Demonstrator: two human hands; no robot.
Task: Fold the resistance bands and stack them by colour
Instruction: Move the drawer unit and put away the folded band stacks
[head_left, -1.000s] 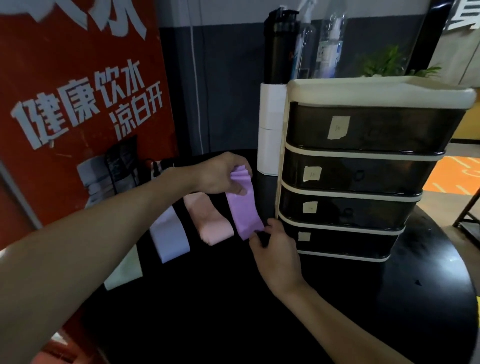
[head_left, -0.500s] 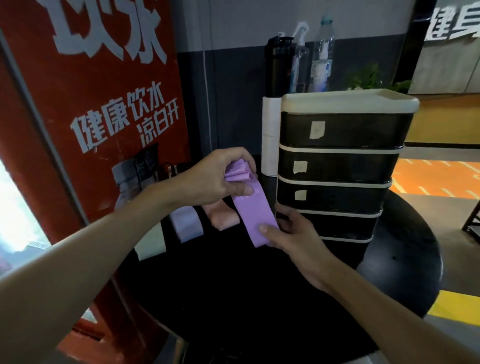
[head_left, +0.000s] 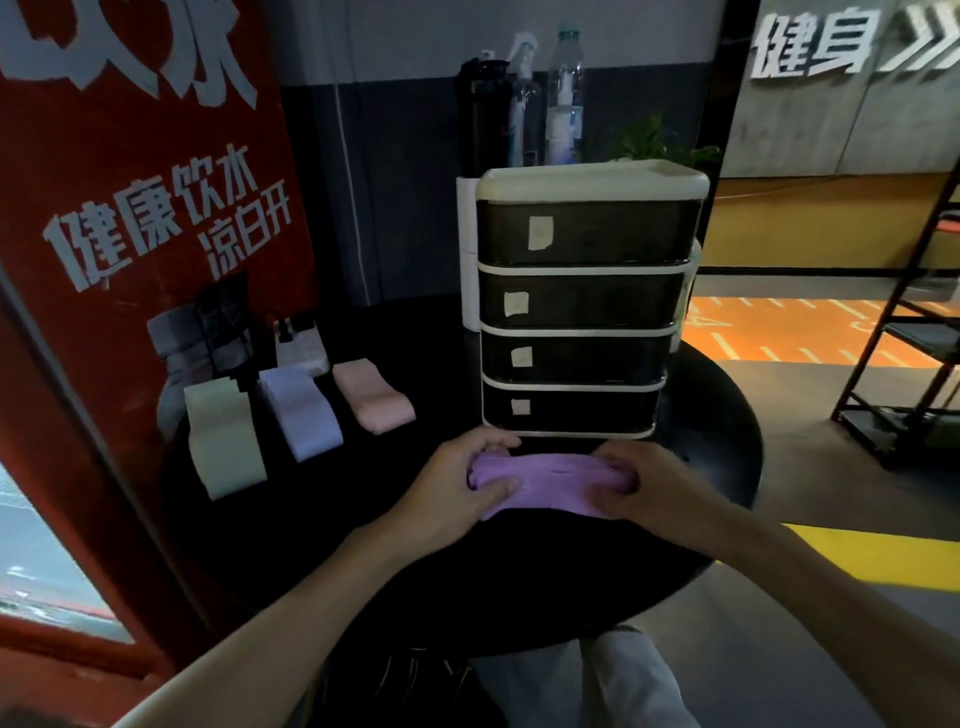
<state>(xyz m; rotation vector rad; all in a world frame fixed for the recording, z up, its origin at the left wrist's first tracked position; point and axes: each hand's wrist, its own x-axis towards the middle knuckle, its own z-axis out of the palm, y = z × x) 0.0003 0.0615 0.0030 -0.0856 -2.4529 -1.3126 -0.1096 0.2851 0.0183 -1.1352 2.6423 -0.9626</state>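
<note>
In the head view the left hand (head_left: 457, 491) and the right hand (head_left: 649, 493) each grip one end of the purple band (head_left: 550, 483), fingers curled round it, I think to keep it flat for folding. It is low over the round black table (head_left: 519, 571), just before the drawer box (head_left: 576, 312). A green band (head_left: 223, 447), a pale lilac band (head_left: 304, 415) and a pink band (head_left: 374, 397) lie folded side by side at the left, one colour each. A red poster (head_left: 130, 208) stands behind them.

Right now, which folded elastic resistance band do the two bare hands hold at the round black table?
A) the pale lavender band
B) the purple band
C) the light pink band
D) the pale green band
B: the left hand and the right hand grip the two ends of the purple band, while the pale green band, the pale lavender band and the light pink band lie untouched on the table.
</note>
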